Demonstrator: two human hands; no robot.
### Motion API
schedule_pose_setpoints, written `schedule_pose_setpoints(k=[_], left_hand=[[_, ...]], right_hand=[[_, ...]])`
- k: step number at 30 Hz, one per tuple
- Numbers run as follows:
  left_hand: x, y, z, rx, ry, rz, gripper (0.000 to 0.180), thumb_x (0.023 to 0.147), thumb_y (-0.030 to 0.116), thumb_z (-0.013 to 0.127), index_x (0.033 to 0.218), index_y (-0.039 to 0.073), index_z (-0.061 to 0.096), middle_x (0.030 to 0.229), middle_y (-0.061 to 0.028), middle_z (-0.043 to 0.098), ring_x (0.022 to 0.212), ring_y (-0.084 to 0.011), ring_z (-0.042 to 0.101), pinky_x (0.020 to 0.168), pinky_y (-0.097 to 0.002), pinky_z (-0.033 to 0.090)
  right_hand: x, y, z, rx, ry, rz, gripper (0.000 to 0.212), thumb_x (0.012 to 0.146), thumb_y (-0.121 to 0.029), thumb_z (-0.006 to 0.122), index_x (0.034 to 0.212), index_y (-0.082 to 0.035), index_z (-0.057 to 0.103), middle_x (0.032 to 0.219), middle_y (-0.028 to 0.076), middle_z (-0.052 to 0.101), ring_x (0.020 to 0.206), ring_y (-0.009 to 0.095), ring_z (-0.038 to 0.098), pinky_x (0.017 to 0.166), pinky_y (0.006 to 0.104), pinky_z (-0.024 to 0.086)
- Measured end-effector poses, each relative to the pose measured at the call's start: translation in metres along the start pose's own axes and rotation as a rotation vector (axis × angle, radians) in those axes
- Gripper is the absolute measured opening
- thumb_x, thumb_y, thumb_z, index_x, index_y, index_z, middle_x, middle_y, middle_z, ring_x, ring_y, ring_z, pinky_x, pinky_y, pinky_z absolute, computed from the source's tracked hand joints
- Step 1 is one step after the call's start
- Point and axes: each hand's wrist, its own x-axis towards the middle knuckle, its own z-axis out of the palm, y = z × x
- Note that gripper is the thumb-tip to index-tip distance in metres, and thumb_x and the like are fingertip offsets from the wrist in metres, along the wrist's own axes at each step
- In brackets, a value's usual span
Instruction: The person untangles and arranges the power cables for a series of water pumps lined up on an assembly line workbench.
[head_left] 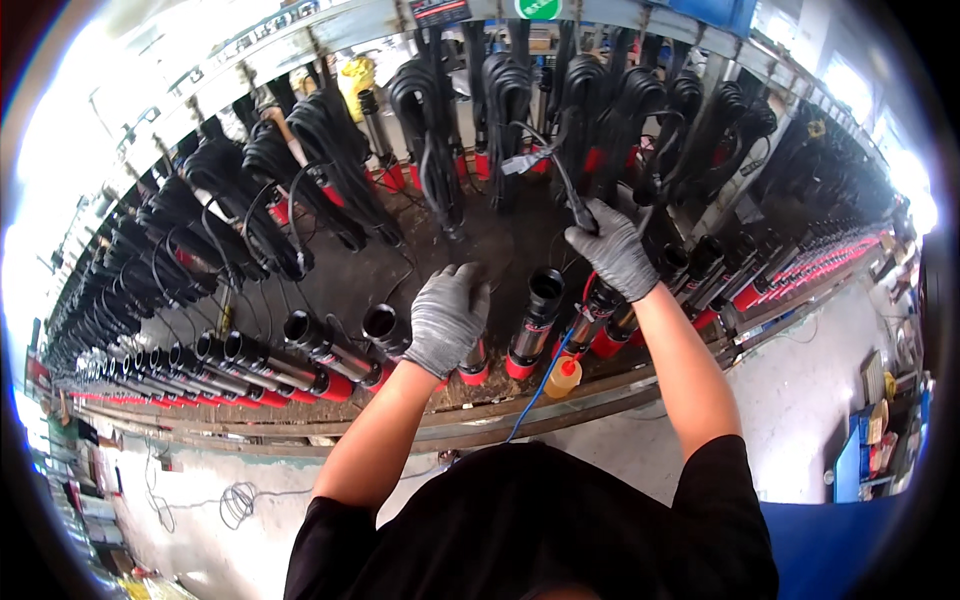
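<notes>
My left hand [448, 315], in a grey glove, is closed over the top of an upright steel pump [474, 365] with a red base; the glove hides that pump's upper end. My right hand [618, 255], gloved alike, grips a thick black cable [568, 190]. Above the right fingers the cable rises to a pale grey plug or tag [524, 161]. Between my hands stands another pump [536, 320], its black top open and facing up. Below my right hand, a red wire [588, 287] runs beside a further pump [600, 302].
Rows of similar pumps [290, 365] line the bench's near edge. Coiled black cables [425, 100] hang from a metal rail [350, 32] at the back. A small yellowish bottle [562, 378] with a red top and a blue cord [540, 392] are at the front edge. Cable loops [238, 503] lie on the floor.
</notes>
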Motion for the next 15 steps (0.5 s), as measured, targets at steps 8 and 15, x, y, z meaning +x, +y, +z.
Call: schedule_pose_setpoints(k=[8,15], left_hand=[[-0.002,-0.003,0.015,-0.138,0.13,0.093,0.016,0.09,0.015,0.064,0.102,0.005,0.07,0.094,-0.0184,0.069,0.088,-0.0408,0.065,0.079,-0.0486,0.052],[-0.003,-0.011,0.021,-0.126,0.141,0.13,0.019,0.096,0.009,0.058,0.107,0.002,0.071,0.093,-0.0152,0.071,0.083,-0.0306,0.068,0.078,-0.0381,0.054]], right_hand=[[-0.003,0.004,-0.004,0.029,0.003,0.006,0.048,0.096,-0.028,0.068,0.133,0.0,0.058,0.124,0.019,0.064,0.119,0.027,0.06,0.105,0.0374,0.044],[0.008,-0.013,-0.002,0.529,0.095,0.05,0.053,0.092,-0.004,0.064,0.144,-0.003,0.054,0.134,0.016,0.063,0.123,0.022,0.061,0.105,0.0314,0.045]])
